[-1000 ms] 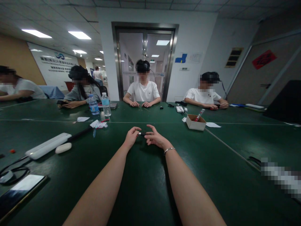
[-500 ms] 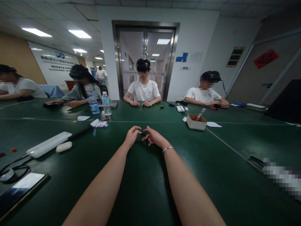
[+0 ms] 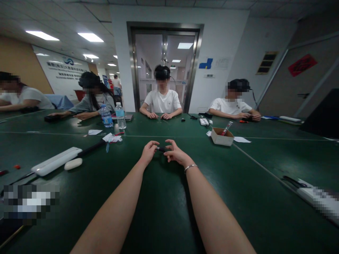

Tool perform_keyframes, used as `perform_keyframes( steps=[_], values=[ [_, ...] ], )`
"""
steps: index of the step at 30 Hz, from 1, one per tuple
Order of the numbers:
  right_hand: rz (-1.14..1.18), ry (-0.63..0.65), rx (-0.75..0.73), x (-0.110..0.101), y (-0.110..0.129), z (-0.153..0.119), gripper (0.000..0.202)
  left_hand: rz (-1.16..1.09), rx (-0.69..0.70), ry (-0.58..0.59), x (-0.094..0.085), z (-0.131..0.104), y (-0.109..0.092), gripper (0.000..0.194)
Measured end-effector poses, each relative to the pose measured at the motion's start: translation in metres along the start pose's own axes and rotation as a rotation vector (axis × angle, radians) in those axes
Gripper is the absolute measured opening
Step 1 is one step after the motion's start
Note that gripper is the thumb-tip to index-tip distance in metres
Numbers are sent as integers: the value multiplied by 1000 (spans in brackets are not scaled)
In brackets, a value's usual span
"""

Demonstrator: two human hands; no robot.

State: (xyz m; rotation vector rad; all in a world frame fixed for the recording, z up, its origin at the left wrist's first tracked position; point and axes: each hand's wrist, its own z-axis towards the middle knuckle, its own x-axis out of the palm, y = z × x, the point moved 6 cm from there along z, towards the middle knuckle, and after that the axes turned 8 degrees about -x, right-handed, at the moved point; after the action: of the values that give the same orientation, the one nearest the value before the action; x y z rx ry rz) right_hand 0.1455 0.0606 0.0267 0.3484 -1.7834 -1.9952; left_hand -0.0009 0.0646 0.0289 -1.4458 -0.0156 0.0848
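Between my hands, above the green table [image 3: 164, 194], is a small dark stick-like piece [image 3: 161, 149] with a short metallic end on its left. Its exact kind is too small to make out. My left hand [image 3: 149, 152] is closed, pinching the metallic end between thumb and fingertips. At the dark right end is my right hand [image 3: 177, 153], a bangle on its wrist. Its fingers are spread and curved, index raised, and a lower fingertip appears to touch the piece.
Ahead stand a small box [image 3: 221, 138] with a tool inside and two water bottles [image 3: 121, 116]. Scraps of paper [image 3: 111, 137] lie left of centre. A white elongated device [image 3: 57, 161] and a white oval case [image 3: 73, 164] rest at left. Several people wearing headsets sit opposite.
My right hand's fingers have opened away from the dark piece, the index lifting. My left hand keeps its pinch in nearly the same place. The view has shifted slightly.
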Motion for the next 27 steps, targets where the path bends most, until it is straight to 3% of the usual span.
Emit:
perform_keyframes(
  steps=[2, 5, 7, 14, 19, 22, 25, 27],
  values=[
    [37, 1, 6, -1, 0, -1, 64, 7, 5, 4, 0, 0, -1, 20],
    [22, -4, 91, -1, -7, 0, 35, 16, 10, 11, 0, -1, -1, 21],
    [-23, -12, 98, -1, -9, 2, 27, 15, 8, 10, 0, 0, 0, 21],
    [-30, 41, -48, -4, -7, 3, 37, 18, 26, 29, 0, 0, 0, 18],
    [-293, 39, -37, 1, -13, 8, 34, 58, 21, 129, 7, -4, 0, 27],
    [-498, -50, -55, 9, -12, 6, 27, 119, 53, 211, 16, -8, 0, 30],
    [-692, -178, -87, 12, -3, 0, 26, 149, 40, 201, 20, -11, 0, 30],
    [-803, -158, -49, 13, 8, -7, 27, 179, -40, 227, 20, -15, 0, 30]
  ],
)
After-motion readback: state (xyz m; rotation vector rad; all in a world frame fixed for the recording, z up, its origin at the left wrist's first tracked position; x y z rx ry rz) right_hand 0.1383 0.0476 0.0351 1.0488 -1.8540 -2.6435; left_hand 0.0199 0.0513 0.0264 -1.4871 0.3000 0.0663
